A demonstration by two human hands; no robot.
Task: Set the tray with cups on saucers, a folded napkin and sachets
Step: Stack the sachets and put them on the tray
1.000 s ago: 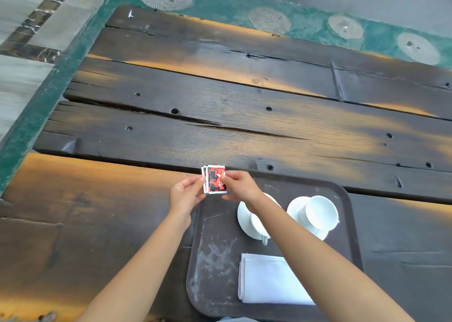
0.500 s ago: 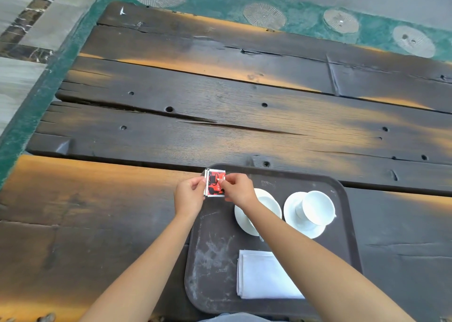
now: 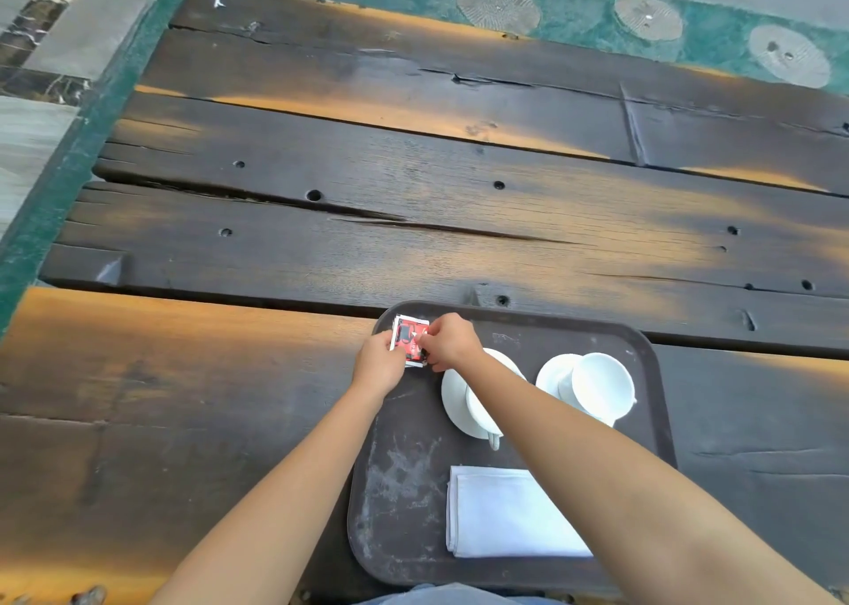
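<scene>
- Your left hand (image 3: 379,365) and your right hand (image 3: 450,342) both pinch the small stack of sachets (image 3: 409,340), one hand on each side, with the fingers (image 3: 431,352) curled on it.
- The stack is at the far left corner of the tray (image 3: 404,489). I cannot tell if it touches the tray yet.
- Lay it down flat in that corner, which is away from the cups (image 3: 602,384).
- Keep your right arm lifted, because it passes right over the nearer cup and the saucers (image 3: 551,375).
- Let go slowly, so the stack does not slide apart.
- The folded napkin (image 3: 505,512) lies on the near side of the tray.
- The tray sits on a dark wood counter (image 3: 275,375) with cracks, small holes and orange patches.
- Past the counter is the floor (image 3: 92,99), with a green strip, pale round shapes and grey tiles.
</scene>
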